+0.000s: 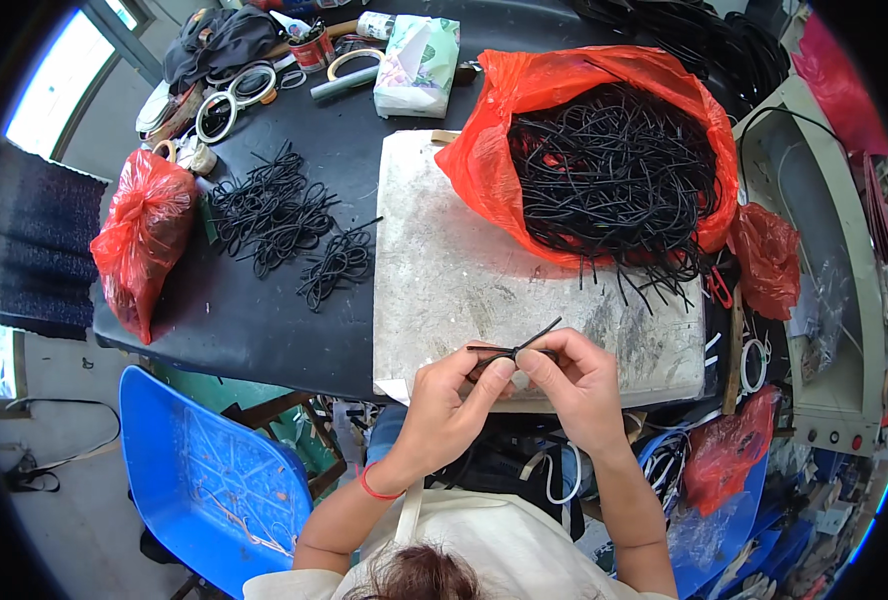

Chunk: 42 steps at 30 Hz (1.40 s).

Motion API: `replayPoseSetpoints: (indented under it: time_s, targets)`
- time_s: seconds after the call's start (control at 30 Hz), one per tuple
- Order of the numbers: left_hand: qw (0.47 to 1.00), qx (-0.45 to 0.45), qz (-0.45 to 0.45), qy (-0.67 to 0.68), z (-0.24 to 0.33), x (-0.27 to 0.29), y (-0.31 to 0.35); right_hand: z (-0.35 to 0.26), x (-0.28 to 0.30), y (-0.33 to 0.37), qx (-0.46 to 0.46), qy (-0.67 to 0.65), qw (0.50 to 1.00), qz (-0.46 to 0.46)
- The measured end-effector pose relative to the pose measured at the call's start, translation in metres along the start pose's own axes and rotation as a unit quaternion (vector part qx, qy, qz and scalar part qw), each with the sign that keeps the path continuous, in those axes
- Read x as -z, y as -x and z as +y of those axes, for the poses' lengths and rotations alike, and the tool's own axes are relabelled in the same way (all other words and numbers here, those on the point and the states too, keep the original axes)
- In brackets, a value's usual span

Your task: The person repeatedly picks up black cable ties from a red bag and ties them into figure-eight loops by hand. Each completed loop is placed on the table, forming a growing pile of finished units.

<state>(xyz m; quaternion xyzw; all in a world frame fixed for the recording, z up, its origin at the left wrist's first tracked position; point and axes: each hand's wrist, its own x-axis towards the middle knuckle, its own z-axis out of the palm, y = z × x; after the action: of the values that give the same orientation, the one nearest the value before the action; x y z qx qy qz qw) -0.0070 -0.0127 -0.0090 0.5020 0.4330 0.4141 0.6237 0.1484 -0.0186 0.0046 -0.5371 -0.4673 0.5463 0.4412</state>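
Observation:
Both hands meet over the near edge of a worn whitish board, pinching one thin black cord between them. My left hand, with a red band at its wrist, grips the cord's left part with thumb and forefinger. My right hand pinches it just to the right, and one cord end sticks up between the hands. The cord looks looped or crossed there; the fingers cover most of it. Beyond the hands, a red plastic bag lies open, full of loose black cords.
Tied-looking black cord bundles lie left of the board on the black tabletop. A knotted red bag sits at the left edge. Tape rolls and a tissue pack stand behind. A blue chair is at lower left, a beige machine right.

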Motion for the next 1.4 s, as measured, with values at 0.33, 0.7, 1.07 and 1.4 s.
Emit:
replayPoseSetpoints:
  time_s: [0.33,0.7,1.07,1.4]
  targets:
    - [0.990,0.054,0.062,0.111,-0.002,-0.011,0.002,0.002,-0.005,0.003,0.010,-0.084,0.996,-0.028]
    - [0.975,0.009,0.069,0.212,0.004,-0.009,-0.015,-0.003,-0.014,0.002,-0.040,-0.173,0.984,-0.001]
    - [0.980,0.080,-0.056,0.171,0.020,0.004,-0.008,-0.013,-0.008,-0.010,0.045,-0.102,0.993,-0.032]
    - [0.978,0.097,-0.049,0.180,0.018,-0.001,-0.005,-0.003,-0.011,-0.006,0.036,-0.083,0.996,0.005]
